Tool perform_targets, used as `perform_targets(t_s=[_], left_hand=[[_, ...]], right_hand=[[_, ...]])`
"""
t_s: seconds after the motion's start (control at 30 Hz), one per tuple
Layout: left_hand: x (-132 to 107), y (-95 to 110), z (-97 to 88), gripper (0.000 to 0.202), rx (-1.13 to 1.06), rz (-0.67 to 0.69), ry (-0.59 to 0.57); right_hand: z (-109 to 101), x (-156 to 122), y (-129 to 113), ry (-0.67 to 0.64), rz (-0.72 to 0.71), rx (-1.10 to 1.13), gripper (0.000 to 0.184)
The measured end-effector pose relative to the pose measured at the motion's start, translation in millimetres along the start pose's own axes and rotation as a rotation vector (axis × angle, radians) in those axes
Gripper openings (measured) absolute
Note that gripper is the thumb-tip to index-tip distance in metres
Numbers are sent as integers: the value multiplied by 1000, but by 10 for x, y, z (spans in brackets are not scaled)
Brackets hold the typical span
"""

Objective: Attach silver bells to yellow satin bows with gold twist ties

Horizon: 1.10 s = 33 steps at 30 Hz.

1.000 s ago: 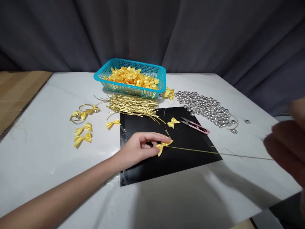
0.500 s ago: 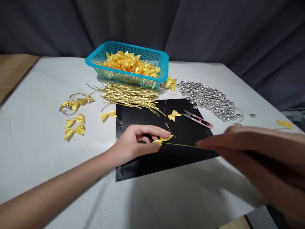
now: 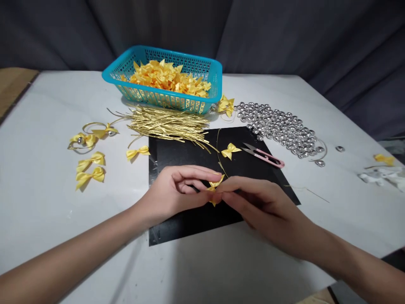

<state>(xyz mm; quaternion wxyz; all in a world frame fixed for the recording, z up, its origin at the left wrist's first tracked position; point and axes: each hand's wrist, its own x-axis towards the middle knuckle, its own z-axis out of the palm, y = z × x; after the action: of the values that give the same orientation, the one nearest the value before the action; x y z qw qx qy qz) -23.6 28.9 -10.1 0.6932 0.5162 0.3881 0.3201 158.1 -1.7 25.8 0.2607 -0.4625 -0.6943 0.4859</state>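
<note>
Above a black sheet (image 3: 196, 223), my left hand (image 3: 177, 188) pinches a yellow ribbon bow (image 3: 215, 183) between thumb and fingers. My right hand (image 3: 262, 202) is closed in a pinch at the bow's right side, its fingertips meeting those of the left. What lies between the right fingertips is hidden. Another yellow bow (image 3: 230, 151) rests on the sheet near pink-handled thread snips (image 3: 264, 157). A thin gold strand (image 3: 311, 193) shows on the table just right of my right hand.
A blue basket (image 3: 218, 82) full of yellow bows stands at the back. Gold ties (image 3: 167, 124) lie in front of it. Silver beads (image 3: 281, 128) spread at the right. Several bows (image 3: 91, 177) lie at the left, some with gold ties and beads.
My right hand has come back left from the far end of a stretched gold strand to the bow. My left hand keeps its pinch on the bow. The view has shifted slightly.
</note>
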Motion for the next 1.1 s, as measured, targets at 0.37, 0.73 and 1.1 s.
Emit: perform_targets(t_s=[0.37,0.73,1.1], left_hand=[[-9,17,37,21,122,62,30],[-3,-40,20,22,-13,40,-16],[17,9,6,26,-57,7,-41]], right_hand=[[3,-33,71,16,53,71,17],[-79,-19,73,-19,-22,11,18],[-154,-11,109,0,-88,-36,18]])
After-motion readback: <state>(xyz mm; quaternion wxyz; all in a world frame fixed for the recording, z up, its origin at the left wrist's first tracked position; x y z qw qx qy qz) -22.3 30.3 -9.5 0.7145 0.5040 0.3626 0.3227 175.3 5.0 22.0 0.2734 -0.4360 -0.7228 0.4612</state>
